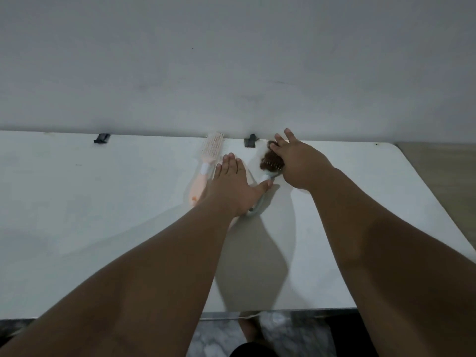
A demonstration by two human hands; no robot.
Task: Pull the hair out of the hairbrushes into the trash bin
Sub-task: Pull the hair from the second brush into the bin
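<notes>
The left hand's fingers (228, 163) lie straight and close together, palm down, with the thumb (265, 186) spread out against the neck of the pale blue hairbrush (258, 204). Its handle runs under this left hand (231, 188). The right hand's fingers (281, 139) reach spread over the brown hair (269, 163) matted on that brush's head; whether they pinch it I cannot tell. Beyond the left fingers lies a pink hairbrush (210, 150). Both brushes rest on the white bench (103, 202), near the wall (231, 60).
</notes>
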